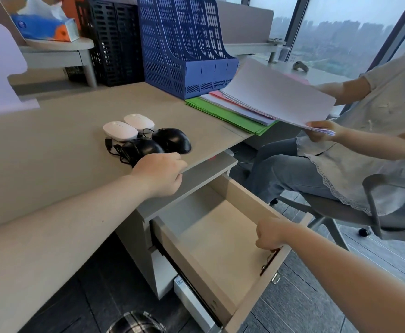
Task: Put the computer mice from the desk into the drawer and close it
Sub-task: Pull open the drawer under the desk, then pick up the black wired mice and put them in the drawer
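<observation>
Drawer [223, 246] pulled open below the worktop [59, 145]; four computer mice remain on the worktop.

The right hand [270, 233] rests on the drawer's front panel, fingers curled over its top edge beside the dark handle [270, 260]. The left hand [159, 174] lies at the worktop edge above the drawer, fingers bent down over the edge and pressed together, holding nothing; it touches or partly covers the near black wired mouse [142, 147]. A second black mouse [172, 140] sits just to the right of the first. Two white mice [120, 131] [139, 121] lie side by side just behind the black pair. The drawer interior shows no contents. Beyond the mice stand a blue file rack [187, 49] and stacked folders [230, 111]. A seated person [355, 150] to the right of the drawer holds sheets of paper [276, 92].
</observation>
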The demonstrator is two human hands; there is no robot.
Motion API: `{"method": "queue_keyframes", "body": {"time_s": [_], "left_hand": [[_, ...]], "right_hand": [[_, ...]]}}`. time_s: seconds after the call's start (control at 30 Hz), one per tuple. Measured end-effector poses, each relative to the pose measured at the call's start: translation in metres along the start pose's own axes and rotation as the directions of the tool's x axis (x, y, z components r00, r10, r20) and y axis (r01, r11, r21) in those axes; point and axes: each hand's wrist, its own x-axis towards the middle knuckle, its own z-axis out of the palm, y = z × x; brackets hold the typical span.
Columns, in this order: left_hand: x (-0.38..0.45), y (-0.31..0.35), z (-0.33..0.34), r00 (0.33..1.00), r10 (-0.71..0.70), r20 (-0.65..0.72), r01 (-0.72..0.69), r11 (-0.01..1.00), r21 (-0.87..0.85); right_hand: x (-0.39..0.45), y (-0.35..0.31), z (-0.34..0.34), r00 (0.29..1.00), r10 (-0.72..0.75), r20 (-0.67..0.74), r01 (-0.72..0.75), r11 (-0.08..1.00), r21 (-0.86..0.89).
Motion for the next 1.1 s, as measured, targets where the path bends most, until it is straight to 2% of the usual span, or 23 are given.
{"method": "queue_keyframes", "body": {"time_s": [0.27,0.47,0.6,0.77,0.87,0.97,1.03,1.1], "left_hand": [[0.007,0.0,-0.002,1.0,-0.023,0.003,0.023,1.0,0.007],[0.011,0.001,-0.009,0.998,-0.048,0.028,0.049,0.998,-0.031],[0.011,-0.004,-0.015,0.999,-0.036,0.018,0.038,0.992,-0.117],[0.011,-0.014,-0.029,0.996,-0.089,0.002,0.089,0.987,-0.135],[0.013,-0.025,-0.038,0.978,-0.201,-0.06,0.195,0.977,-0.091],[0.013,-0.04,-0.039,0.915,-0.388,-0.113,0.394,0.919,0.031],[0.011,-0.05,-0.036,0.848,-0.527,-0.062,0.529,0.849,0.019],[0.01,-0.058,-0.035,0.804,-0.594,0.017,0.593,0.8,-0.089]], "right_hand": [[0.008,0.01,0.006,0.993,0.052,0.103,-0.063,0.992,0.109],[0.002,0.012,0.005,0.987,0.045,0.157,-0.055,0.997,0.058],[-0.005,-0.011,-0.027,0.996,-0.071,-0.06,0.067,0.996,-0.058],[-0.025,-0.054,-0.087,0.923,-0.185,-0.337,0.209,0.977,0.036],[-0.029,-0.074,-0.119,0.833,-0.236,-0.501,0.315,0.946,0.078],[-0.028,-0.099,-0.146,0.726,-0.257,-0.637,0.41,0.906,0.102],[-0.02,-0.116,-0.161,0.66,-0.229,-0.715,0.468,0.87,0.153],[-0.009,-0.132,-0.173,0.616,-0.188,-0.765,0.514,0.832,0.209]]}}
